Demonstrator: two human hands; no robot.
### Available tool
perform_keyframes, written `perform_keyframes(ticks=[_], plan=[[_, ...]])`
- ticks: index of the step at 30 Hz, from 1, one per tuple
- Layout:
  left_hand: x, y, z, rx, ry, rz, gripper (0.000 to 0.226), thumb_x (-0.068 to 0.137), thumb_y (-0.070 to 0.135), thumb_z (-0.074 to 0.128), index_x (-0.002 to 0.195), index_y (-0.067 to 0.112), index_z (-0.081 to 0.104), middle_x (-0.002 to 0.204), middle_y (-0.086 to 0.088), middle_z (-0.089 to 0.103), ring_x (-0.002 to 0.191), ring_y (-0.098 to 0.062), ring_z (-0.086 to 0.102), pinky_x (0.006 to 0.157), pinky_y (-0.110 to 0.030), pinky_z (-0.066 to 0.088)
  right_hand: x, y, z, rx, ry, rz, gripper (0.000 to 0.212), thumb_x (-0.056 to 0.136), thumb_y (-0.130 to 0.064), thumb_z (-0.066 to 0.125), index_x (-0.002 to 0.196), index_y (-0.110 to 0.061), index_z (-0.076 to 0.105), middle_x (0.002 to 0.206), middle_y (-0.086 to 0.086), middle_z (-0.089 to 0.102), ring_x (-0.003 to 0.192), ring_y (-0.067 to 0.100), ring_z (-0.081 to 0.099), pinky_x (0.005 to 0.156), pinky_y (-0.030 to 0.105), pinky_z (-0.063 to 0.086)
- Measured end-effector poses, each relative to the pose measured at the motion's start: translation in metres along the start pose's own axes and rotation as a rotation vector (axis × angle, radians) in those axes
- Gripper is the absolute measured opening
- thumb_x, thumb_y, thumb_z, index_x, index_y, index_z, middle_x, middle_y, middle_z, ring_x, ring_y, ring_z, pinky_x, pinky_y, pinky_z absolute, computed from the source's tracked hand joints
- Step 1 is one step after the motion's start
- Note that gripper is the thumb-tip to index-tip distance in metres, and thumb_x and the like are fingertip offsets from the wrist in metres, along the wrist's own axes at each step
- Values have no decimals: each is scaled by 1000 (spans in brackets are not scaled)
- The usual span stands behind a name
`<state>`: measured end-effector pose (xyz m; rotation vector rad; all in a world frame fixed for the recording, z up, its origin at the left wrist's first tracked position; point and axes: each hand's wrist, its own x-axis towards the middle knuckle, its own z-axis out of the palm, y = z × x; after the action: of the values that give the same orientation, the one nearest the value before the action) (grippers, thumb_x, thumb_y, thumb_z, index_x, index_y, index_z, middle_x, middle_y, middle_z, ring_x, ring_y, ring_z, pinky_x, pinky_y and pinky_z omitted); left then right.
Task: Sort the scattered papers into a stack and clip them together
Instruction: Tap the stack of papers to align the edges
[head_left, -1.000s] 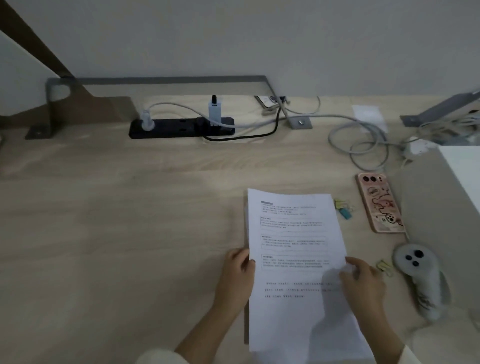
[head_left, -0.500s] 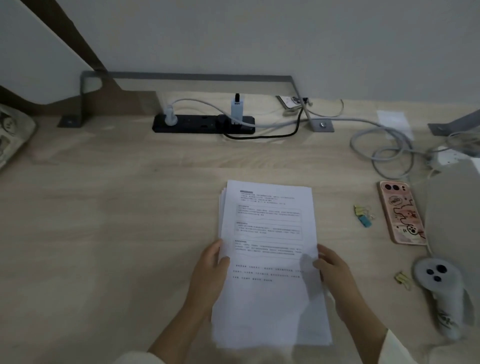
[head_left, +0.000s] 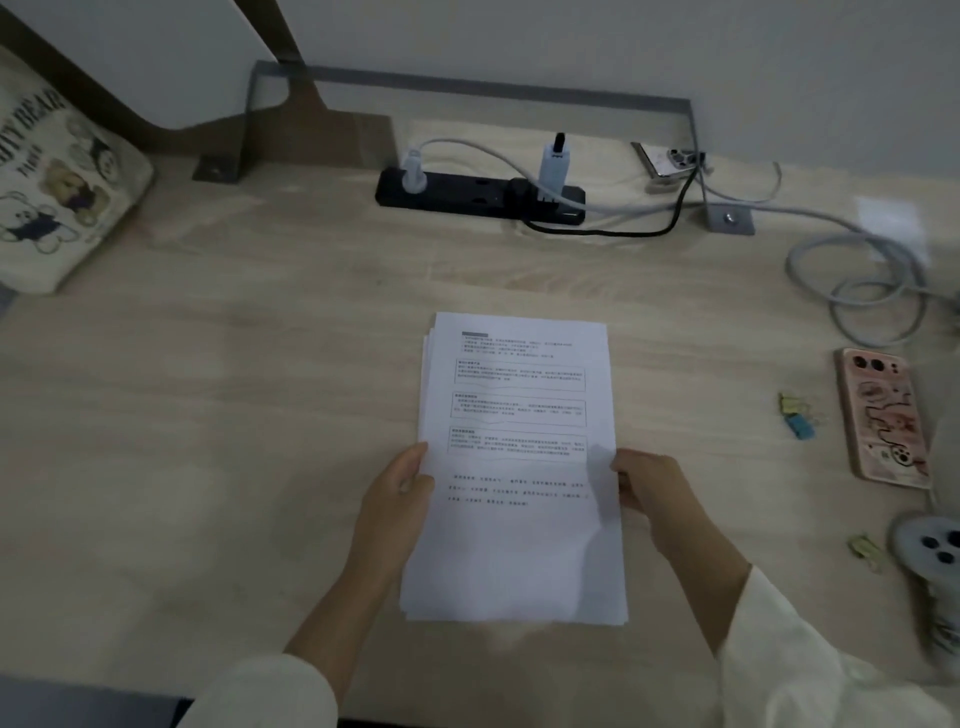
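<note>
The left hand (head_left: 396, 501) and right hand (head_left: 652, 493) grip the paper stack (head_left: 517, 467) by its side edges. Binder clips (head_left: 797, 415) lie on the surface (head_left: 208, 415), well right of the stack.

1. The table (head_left: 208, 415) was light wood.
2. A stack of papers (head_left: 514, 545) lay flat in the middle.
3. A black power strip (head_left: 467, 195) sat at the back, with grey cables (head_left: 857, 291) coiled to the right.
4. A pink phone (head_left: 880, 418) lay on the right, with small clips (head_left: 797, 415) just beside it.
5. A bear bag (head_left: 52, 182) sat on the left.
</note>
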<state>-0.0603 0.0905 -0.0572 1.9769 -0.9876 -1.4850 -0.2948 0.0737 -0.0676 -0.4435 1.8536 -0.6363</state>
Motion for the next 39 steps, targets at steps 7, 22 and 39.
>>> perform_keyframes(ticks=[7,22,39], plan=[[4,-4,-9,-47,-14,-33,32,77,24,54,107,26,64,111,8,68,105,-13,63,98,-41,48,-9,1,4,19,-83,-35,18,88,-4,51,105,-4,56,100,16,63,84,31,60,63,31,47],[30,73,-29,-375,-175,215,24,85,10,58,102,27,65,98,10,74,91,-9,69,77,-26,54,-46,-55,-14,252,-389,-466,35,82,-6,56,116,-12,63,112,3,71,101,22,68,81,29,57],[6,82,-23,-409,6,575,34,72,9,54,100,26,59,89,22,71,88,4,65,70,-10,49,-58,-73,-8,173,-346,-637,32,83,-2,57,94,-29,70,99,-11,74,94,4,67,77,16,54]])
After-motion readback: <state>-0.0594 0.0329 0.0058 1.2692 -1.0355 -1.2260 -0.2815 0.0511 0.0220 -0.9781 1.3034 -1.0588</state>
